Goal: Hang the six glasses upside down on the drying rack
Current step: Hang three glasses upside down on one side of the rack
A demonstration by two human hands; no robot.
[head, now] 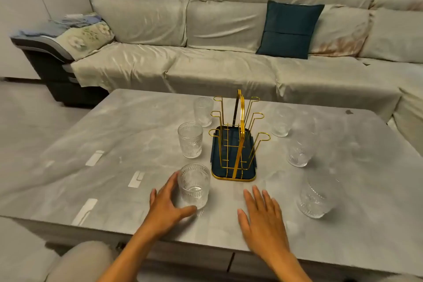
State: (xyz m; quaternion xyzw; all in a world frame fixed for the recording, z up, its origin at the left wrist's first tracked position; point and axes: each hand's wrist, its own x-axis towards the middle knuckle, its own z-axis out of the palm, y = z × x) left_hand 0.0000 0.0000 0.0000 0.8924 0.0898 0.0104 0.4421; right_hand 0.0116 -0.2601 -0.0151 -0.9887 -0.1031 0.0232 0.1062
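Observation:
A gold wire drying rack (pixel 237 135) stands on a dark blue tray (pixel 229 173) at the table's middle, all its hooks bare. Three upright patterned glasses stand left of it: near (pixel 194 185), middle (pixel 190 139), far (pixel 203 111). Three more stand right of it: far (pixel 282 121), middle (pixel 298 152), near (pixel 314 199). My left hand (pixel 168 204) curves around the near left glass, thumb and fingers touching its sides, the glass still on the table. My right hand (pixel 263 220) lies flat and open on the table in front of the rack.
The grey marble-look coffee table (pixel 114 167) has its near edge just under my wrists. A beige covered sofa (pixel 206 64) with a dark teal cushion (pixel 289 30) runs behind and along the right side. My knee (pixel 80 261) shows at bottom left.

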